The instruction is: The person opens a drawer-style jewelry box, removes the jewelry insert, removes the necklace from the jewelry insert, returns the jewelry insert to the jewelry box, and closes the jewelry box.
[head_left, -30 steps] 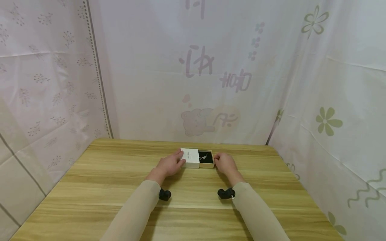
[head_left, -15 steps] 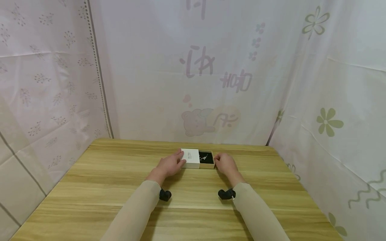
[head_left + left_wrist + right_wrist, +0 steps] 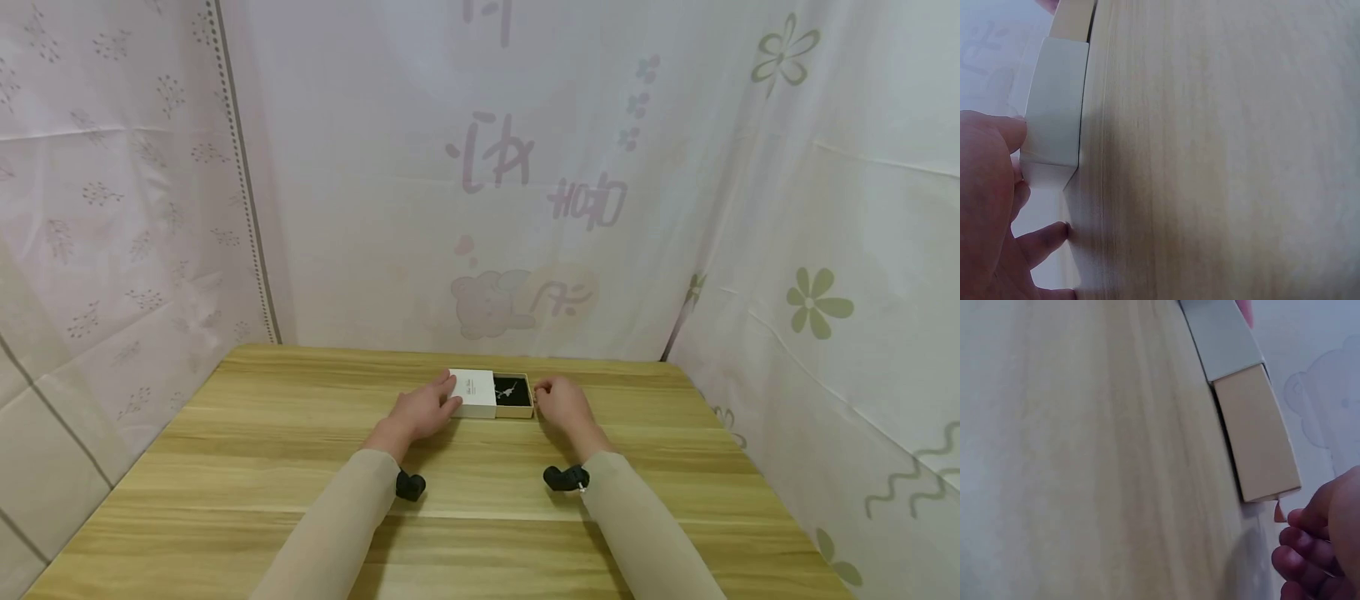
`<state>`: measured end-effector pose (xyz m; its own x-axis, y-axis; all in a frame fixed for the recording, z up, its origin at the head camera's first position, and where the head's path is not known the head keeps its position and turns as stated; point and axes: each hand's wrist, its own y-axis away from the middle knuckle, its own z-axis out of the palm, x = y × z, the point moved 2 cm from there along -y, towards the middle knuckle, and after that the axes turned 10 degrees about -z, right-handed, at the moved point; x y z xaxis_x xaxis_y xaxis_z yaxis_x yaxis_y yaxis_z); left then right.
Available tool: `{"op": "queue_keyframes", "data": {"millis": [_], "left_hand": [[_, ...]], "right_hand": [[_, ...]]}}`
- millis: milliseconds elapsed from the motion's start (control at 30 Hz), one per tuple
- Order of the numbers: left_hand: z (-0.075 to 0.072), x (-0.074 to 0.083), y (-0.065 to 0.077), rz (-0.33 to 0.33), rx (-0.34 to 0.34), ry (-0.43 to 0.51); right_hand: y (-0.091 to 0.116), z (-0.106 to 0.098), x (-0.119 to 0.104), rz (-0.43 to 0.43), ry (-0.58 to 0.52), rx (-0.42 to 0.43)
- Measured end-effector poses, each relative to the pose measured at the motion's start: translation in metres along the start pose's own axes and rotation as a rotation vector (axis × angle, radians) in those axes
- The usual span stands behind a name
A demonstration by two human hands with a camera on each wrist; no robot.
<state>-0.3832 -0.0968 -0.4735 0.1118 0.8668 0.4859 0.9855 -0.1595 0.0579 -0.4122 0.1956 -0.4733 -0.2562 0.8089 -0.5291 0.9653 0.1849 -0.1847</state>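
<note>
A small white drawer-style jewellery box (image 3: 472,392) lies near the table's far edge, its sleeve printed with small dark lettering. From its right end protrudes a tan inner tray (image 3: 514,412), pulled part-way out, where a silvery, branch-like piece of jewellery (image 3: 507,391) rests on a black pad. My left hand (image 3: 422,408) holds the sleeve's left end, thumb at the near corner and a finger at the far one. Just off the tray's right end is my right hand (image 3: 564,406), fingers loosely curled. In the right wrist view a small brown pull tab (image 3: 1280,511) sticks out beside the thumb tip, outside the fingers.
The wood-grain table (image 3: 465,550) spreads toward me. Pale printed curtains (image 3: 360,208) hang behind it and on both sides. A black wrist camera (image 3: 410,485) sits at the left cuff, another (image 3: 566,478) at the right cuff.
The right hand's fingers have come slightly away from the tray's end and loosened. The left hand and the box stay where they were, with the tray equally far out.
</note>
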Motion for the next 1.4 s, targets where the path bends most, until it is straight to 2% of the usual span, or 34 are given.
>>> {"op": "queue_keyframes", "data": {"millis": [233, 367, 633, 800, 1000, 1167, 1400], "left_hand": [[-0.001, 0.001, 0.001, -0.003, 0.002, -0.011], [-0.001, 0.003, 0.002, -0.001, 0.005, -0.011], [-0.001, 0.003, 0.002, -0.002, 0.004, -0.015], [-0.001, 0.002, 0.003, -0.008, 0.012, -0.019], [0.000, 0.001, 0.002, -0.013, 0.010, -0.019], [0.001, 0.001, 0.002, -0.013, 0.011, -0.023], [0.000, 0.001, 0.002, -0.006, 0.011, -0.018]], "right_hand": [[-0.010, -0.002, -0.012, -0.040, -0.003, 0.052], [-0.013, 0.002, -0.020, -0.090, 0.021, 0.030], [-0.017, 0.011, -0.028, -0.146, 0.241, -0.042], [-0.020, 0.015, -0.031, -0.142, 0.319, -0.102], [-0.019, 0.017, -0.033, -0.105, 0.292, -0.157], [-0.017, 0.018, -0.035, -0.102, 0.296, -0.156], [-0.016, 0.017, -0.033, -0.084, 0.243, -0.139]]}}
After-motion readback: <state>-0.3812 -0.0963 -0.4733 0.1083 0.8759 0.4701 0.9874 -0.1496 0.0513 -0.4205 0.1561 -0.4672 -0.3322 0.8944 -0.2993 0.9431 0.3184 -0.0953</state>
